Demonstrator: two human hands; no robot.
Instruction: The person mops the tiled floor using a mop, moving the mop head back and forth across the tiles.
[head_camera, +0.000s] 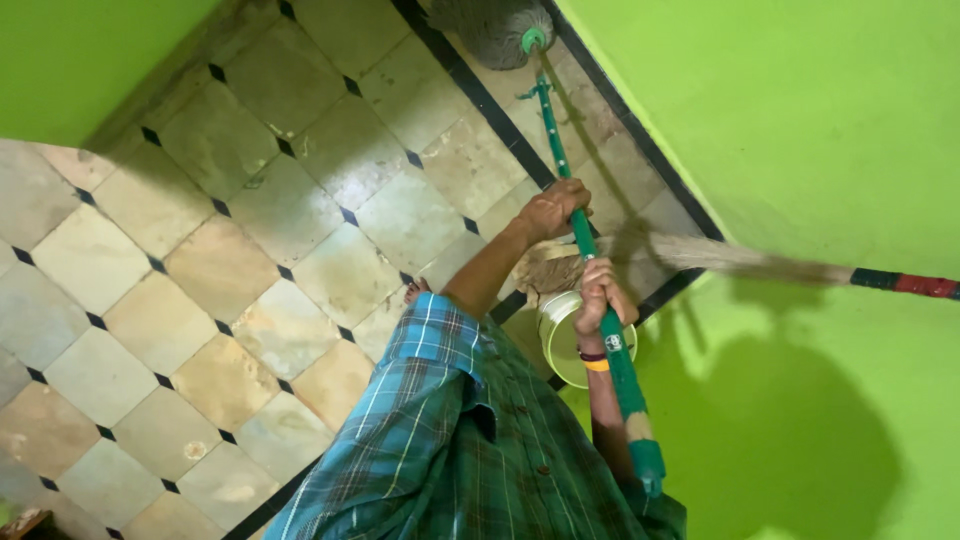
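Two hands grip green mop handle: left hand higher, right hand below. Mop head on tiled floor at 12 o'clock. Pale bucket beneath right hand; broom at 3 o'clock against green wall.

We see a mop with a matted grey string head and a smooth green handle, worn pale near its upper end. The floor is dull, stained stone tile. The wall is matt green paint. The shirt is checked woven cloth.
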